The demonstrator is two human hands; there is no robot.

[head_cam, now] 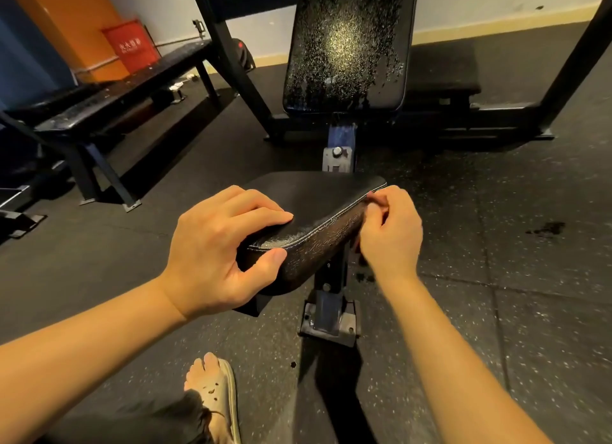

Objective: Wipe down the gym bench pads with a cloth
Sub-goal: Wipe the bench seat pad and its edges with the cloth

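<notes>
Seat pad [318, 198] at frame centre. Your left hand [218, 245] grips its near-left corner: fingers together on top, thumb on the side face. Your right hand [390, 231] is at the pad's right edge, fingers curled against the seam; pinching or not, cannot tell. Back pad [347, 46], flecked, at upper centre.

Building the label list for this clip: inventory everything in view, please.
seat pad: 1, black, centre, under both hands
back pad: 1, black with pale flaking, upright behind the seat pad
bench frame: 1, dark blue-black, between the pads
flat bench: 1, black, left
red box: 1, red, far left by the wall
rubber floor: 1, black, speckled, all around
sandal: 1, beige, bottom centre, on a foot
left hand: 1, grips seat pad's near left corner
right hand: 1, pinches seat pad's right edge seam
</notes>
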